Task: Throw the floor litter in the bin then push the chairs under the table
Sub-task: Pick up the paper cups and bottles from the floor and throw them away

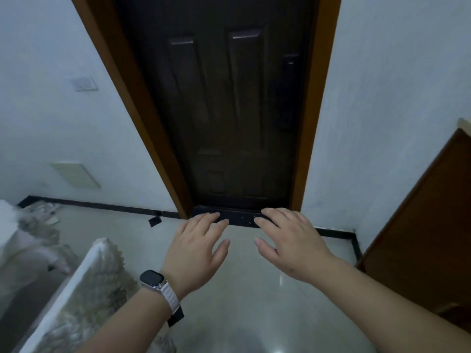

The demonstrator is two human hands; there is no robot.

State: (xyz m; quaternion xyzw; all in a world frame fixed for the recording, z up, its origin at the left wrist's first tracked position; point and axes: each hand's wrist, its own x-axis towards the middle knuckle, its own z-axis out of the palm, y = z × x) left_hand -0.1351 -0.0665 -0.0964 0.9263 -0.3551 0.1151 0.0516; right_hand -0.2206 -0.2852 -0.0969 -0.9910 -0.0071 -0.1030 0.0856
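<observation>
**Both hands out, empty, before a shut door**

While my head tips down, I see one view only, and it takes in a glossy pale tiled floor [254, 301] that mirrors a streak of light. Straight ahead stands a dark panelled door [229, 110], shut, set in an orange-brown wooden frame [313, 123], with a dark threshold strip [239, 218] at its foot. White walls [382, 98] run off to either side, edged along the floor by a black skirting [96, 205]. On the left wall sit a light switch plate [84, 83] and, lower down, a pale rectangular panel [76, 175]. A small black scrap [155, 221] lies on the floor just beside the left foot of the frame; it is the only loose bit I can make out as litter. At my left stand wrapped white bundles [76, 296] in cloudy plastic, and at my right a brown wooden panel [420, 238] leans in. No bin, chair or table shows.

My left hand [196, 248] reaches forward, palm down, fingers spread and flat, holding nothing, a smartwatch [151, 278] with a pale band on its wrist. My right hand [290, 243] mirrors it, also splayed and empty. Both hover over the floor near the threshold, thumbs pointing toward each other, apart.
</observation>
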